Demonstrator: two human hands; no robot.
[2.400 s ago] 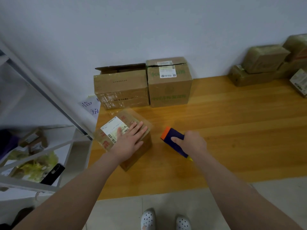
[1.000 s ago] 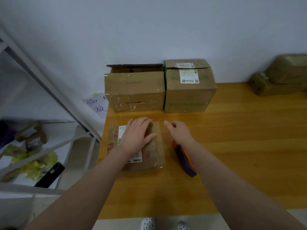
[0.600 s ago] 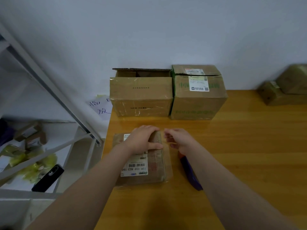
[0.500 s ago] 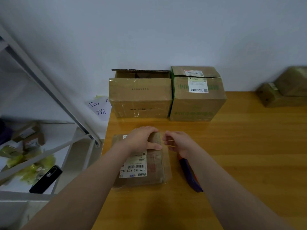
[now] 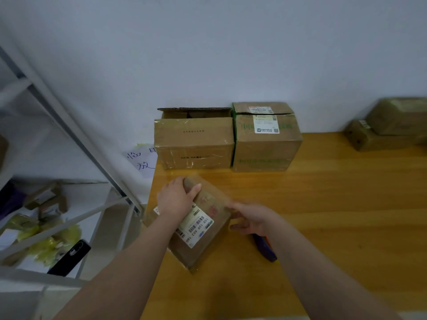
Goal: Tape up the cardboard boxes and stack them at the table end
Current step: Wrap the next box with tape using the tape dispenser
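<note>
A small cardboard box [image 5: 203, 229] sits askew at the lower centre of the frame, on the left part of the wooden worktop [image 5: 335, 204]. Its white shipping label carries a barcode and the figures "159 159 A03 160"; red print beside the label is too blurred to read. The left hand [image 5: 176, 199] lies over the box's far end with the fingers curled round that edge, gripping it. The right hand [image 5: 251, 218] pinches the box's right edge, thumb on top and fingers curled against the side. A purple and orange tape dispenser [image 5: 265, 249] lies on the worktop under the right wrist, just beside the box. At the back, against the wall, stand two larger boxes touching each other: an open-topped box [image 5: 194, 144] printed "NEW PA" and then unreadable letters, and a closed box [image 5: 265, 144] with faded green characters and white labels bearing a QR code. At the left of them a paper sheet [image 5: 142, 159] shows handwritten characters, among them "临" and "放". A black phone [image 5: 69, 257] lies on the metal shelf [image 5: 76, 213] at lower left.
</note>
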